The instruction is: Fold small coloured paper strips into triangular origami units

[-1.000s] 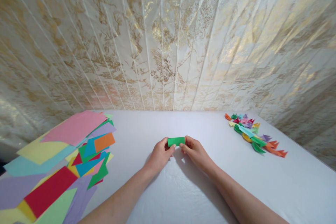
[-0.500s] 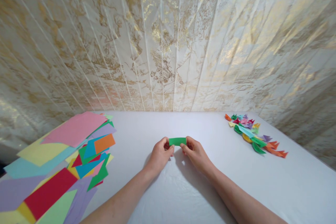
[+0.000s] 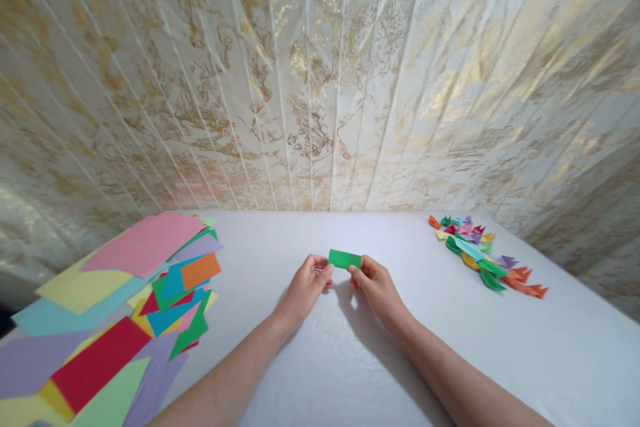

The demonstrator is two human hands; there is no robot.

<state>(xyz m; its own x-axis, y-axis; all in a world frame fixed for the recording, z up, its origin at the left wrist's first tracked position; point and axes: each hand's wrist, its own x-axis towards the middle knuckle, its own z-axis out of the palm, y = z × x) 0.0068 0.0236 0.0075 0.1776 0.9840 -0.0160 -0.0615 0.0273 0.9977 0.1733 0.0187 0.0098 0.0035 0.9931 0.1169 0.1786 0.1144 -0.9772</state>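
A small green paper rectangle (image 3: 345,259) is held up above the middle of the table, its long side running across and tilted a little down to the right. My right hand (image 3: 375,283) pinches its right end, thumb in front and fingers behind. My left hand (image 3: 307,283) is closed at the lower left corner, the thumb tip against the paper and the fingers curled behind. No fold shows clearly on the side facing me.
Many coloured paper sheets (image 3: 145,243) and smaller pieces (image 3: 200,272) overlap on the left of the white table (image 3: 300,380). Small folded paper shapes (image 3: 493,270) in several colours lie in rows at the right. A gold-patterned curtain (image 3: 310,80) hangs behind the table.
The green paper has moved slightly right and up and now tilts, showing more of its face. My left hand's grip has slid down to its lower left corner.
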